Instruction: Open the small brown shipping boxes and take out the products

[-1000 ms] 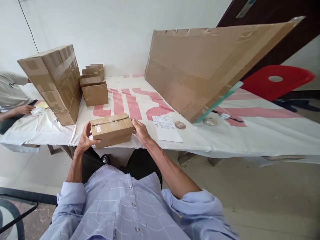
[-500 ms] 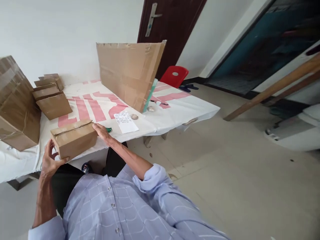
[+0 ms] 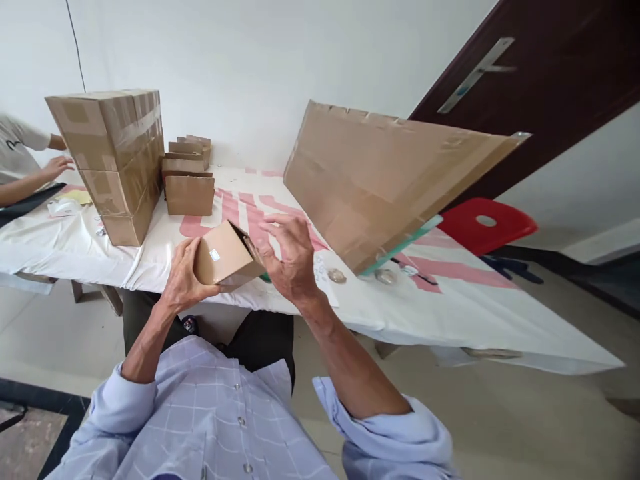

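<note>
Clasped by fingers of the left hand [image 3: 184, 277], the cardboard box [image 3: 219, 259] has turned its flap [image 3: 254, 251] toward the right hand [image 3: 294, 263], fingers loosely spread.

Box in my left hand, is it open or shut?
At least slightly open: the box shows a dark gap along its edge facing the right hand.
</note>
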The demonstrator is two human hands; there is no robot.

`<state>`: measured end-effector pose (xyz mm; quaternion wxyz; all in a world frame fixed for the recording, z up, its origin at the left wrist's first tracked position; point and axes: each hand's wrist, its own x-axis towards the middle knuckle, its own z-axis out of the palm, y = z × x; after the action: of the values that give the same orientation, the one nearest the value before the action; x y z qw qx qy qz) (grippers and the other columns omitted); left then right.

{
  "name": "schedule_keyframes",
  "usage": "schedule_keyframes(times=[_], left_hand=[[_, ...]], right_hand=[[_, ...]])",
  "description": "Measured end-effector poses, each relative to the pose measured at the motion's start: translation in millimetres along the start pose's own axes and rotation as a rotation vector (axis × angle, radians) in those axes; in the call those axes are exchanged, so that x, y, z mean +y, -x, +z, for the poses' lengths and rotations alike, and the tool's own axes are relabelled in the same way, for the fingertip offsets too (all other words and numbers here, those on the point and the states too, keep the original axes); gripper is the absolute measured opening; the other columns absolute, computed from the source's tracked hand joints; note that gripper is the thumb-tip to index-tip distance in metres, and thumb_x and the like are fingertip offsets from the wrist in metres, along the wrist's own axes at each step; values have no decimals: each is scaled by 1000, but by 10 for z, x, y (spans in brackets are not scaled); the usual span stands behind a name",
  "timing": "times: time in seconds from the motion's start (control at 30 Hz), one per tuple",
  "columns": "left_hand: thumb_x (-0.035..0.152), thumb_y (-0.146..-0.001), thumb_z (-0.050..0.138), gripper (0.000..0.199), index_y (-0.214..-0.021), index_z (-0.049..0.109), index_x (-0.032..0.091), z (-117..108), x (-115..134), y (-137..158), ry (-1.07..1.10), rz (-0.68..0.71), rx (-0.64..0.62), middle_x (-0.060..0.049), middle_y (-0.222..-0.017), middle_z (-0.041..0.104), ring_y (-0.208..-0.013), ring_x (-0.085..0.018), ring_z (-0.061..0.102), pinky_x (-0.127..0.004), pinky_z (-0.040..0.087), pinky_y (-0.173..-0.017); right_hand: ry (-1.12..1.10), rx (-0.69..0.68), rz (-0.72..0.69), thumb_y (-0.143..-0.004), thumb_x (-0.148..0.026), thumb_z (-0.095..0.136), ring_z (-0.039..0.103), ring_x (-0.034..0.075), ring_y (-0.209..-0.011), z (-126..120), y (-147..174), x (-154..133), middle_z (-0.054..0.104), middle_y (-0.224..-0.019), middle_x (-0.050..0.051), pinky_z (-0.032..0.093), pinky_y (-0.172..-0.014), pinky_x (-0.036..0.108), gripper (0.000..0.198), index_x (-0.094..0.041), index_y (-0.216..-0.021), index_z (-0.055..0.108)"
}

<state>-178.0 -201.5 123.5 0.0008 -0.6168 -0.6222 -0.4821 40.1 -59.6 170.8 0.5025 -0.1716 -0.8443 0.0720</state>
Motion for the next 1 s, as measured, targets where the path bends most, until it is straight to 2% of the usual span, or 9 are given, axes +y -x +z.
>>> schedule_keyframes(times=[0.07,0.17,0.37,0.57,0.77,1.0], left_hand=[[43,-60,103,118,-161,46,24,50,73,-26,-40,25,-9,-19,-156,51,-146,-46,49,-64,41,-125],[40,-60,103,120,-163,43,26,127,153,-46,-84,34,-11,-19,-156,51,-143,-46,51,-66,43,-121],[41,-57,103,121,-161,43,25,218,221,-36,-115,25,-12,-21,-156,51,-143,-48,50,-68,44,-117],[40,-60,101,115,-159,44,25,238,238,-39,-109,35,-8,-19,-154,52,-140,-47,52,-66,45,-115],[41,-61,99,111,-158,46,26,236,280,-39,-120,35,-20,-19,-154,52,-137,-46,52,-66,46,-114],[39,-60,100,114,-158,45,24,232,306,-43,-131,24,-33,-20,-154,52,-138,-47,52,-66,46,-113]], right_hand=[[84,-133,-155,-107,-23,53,58,36,-134,-33,-137,-218,71,-137,13,46,-119,59,36,-26,-136,75],[175,-286,-288,-108,-18,51,59,34,-129,15,-245,-367,74,-130,14,49,-113,55,35,-22,-128,79],[299,-436,-368,-108,-16,53,59,32,-123,107,-285,-270,75,-123,14,49,-106,49,30,-21,-118,80],[309,-478,-375,-107,-16,57,59,32,-123,83,-279,-236,73,-122,13,48,-104,48,27,-22,-112,82],[329,-464,-412,-107,-16,56,59,32,-121,54,-267,-239,74,-119,12,49,-101,49,27,-23,-108,82],[331,-464,-417,-106,-15,53,58,32,-118,46,-259,-241,74,-117,13,48,-101,49,29,-22,-107,81]])
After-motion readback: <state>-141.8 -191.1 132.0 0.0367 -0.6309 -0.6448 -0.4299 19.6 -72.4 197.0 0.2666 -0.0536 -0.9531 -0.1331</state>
